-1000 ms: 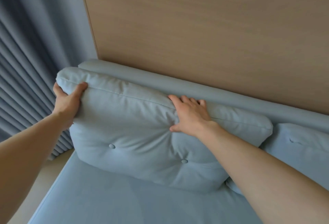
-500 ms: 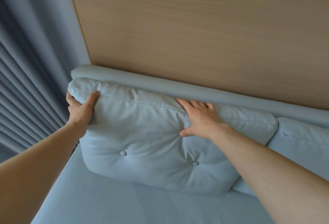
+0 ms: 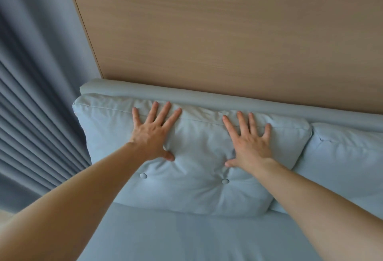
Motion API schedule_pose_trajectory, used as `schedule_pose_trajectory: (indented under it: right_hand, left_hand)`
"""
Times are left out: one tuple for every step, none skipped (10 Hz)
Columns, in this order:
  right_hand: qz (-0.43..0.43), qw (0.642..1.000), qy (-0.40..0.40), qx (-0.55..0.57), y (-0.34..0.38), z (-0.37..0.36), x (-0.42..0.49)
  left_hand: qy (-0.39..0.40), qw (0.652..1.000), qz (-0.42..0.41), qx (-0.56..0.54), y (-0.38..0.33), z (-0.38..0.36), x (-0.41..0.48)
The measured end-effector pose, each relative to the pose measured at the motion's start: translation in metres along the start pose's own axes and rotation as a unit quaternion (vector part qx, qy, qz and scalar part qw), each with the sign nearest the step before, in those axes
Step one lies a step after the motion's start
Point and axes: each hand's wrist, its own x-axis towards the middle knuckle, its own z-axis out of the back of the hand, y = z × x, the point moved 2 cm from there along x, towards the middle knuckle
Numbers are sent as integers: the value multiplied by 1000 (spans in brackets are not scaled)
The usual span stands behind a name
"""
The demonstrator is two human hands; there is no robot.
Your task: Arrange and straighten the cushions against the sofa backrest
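Note:
A pale blue tufted cushion [image 3: 199,178] with two buttons stands upright against the sofa backrest [image 3: 207,98] at the sofa's left end. My left hand [image 3: 154,134] lies flat on its upper left part, fingers spread, holding nothing. On the cushion's upper right part my right hand [image 3: 249,141] presses flat in the same way, fingers apart. A second pale blue cushion [image 3: 342,161] leans on the backrest to the right, its left edge tucked behind the first one.
The blue sofa seat [image 3: 186,238] runs below the cushions. A wood-panel wall [image 3: 228,32] rises behind the backrest. Grey-blue pleated curtains [image 3: 35,95] hang to the left of the sofa.
My left hand let go of the cushion's left edge and now lies flat on its front. My right hand spread its fingers. The cushion sits closer against the backrest.

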Motion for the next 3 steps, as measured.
schedule_pose_trajectory:
  right_hand:
    - [0, 1000, 17, 10, 2, 6, 3]
    - [1, 999, 27, 29, 1, 17, -4]
    - [-15, 996, 18, 89, -5, 37, -39]
  left_hand:
    - [-1, 1000, 6, 12, 3, 1, 5]
    - [7, 1000, 9, 12, 3, 10, -3]
    - [3, 1000, 29, -6, -13, 34, -24]
